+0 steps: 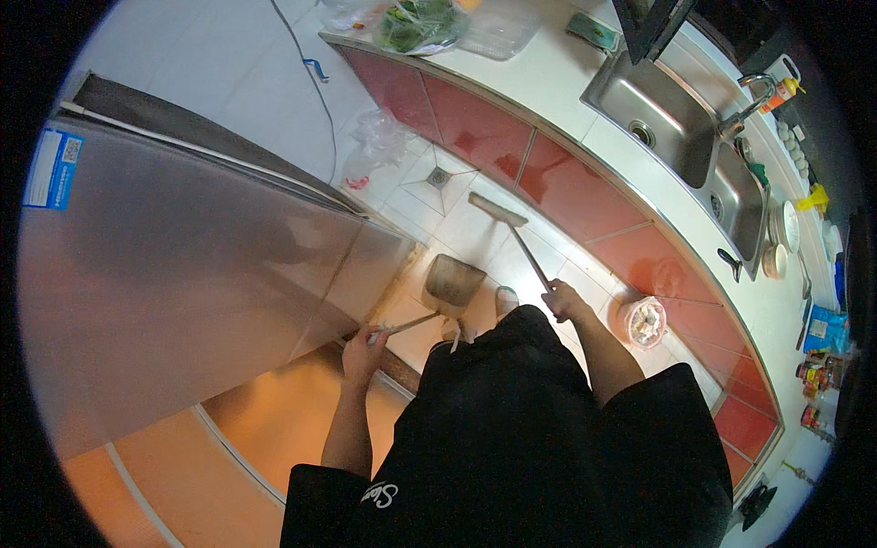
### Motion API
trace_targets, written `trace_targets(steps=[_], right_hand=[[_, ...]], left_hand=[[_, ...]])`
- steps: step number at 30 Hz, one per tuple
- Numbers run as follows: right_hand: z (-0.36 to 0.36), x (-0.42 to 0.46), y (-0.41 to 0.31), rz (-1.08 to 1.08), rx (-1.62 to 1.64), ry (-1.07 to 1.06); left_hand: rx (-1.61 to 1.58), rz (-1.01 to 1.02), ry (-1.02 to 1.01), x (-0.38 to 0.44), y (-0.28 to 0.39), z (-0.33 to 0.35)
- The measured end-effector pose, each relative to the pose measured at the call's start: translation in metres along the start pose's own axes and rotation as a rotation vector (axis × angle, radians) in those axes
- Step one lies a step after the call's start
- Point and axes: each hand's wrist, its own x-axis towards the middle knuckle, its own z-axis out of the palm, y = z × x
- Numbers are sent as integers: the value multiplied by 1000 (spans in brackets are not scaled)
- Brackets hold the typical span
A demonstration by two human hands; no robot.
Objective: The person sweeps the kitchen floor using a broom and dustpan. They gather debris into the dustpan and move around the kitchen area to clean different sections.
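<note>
My left hand point(366, 342) is closed around the thin handle of a dustpan point(453, 282), whose pan lies low over the white floor tiles in front of my feet. In my right hand point(565, 300) is the handle of a long-handled broom point(498, 209). The narrow head of the broom is above and right of the dustpan, near the red-tiled base of the counter, and does not touch the pan. Whether any dirt lies in the pan, I cannot tell.
A refrigerator point(205, 260) fills the left side. Near the counter base stand a waste bin point(645, 323) and a floor drain point(438, 177), with a clear plastic bag point(375, 140) beside the drain. The counter point(616, 164) curves along the right, holding a double sink point(651, 123).
</note>
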Motion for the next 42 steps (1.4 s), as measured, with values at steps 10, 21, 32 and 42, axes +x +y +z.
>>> trace_targets(steps=[10,21,32,42], right_hand=[[56,-48,-37,-121,-131,-422],[31,-87,-39,191,391,-184],[111,-87,-89,148,-267,-403],[33,-141,-105,223,-135,-384]], left_hand=[[-91,-25,11,-11,-22,22],[-190,-41,93,-19,-107,-22],[-234,-78,17,-24,-134,-3],[-293,-17,23,-30,-142,-14]])
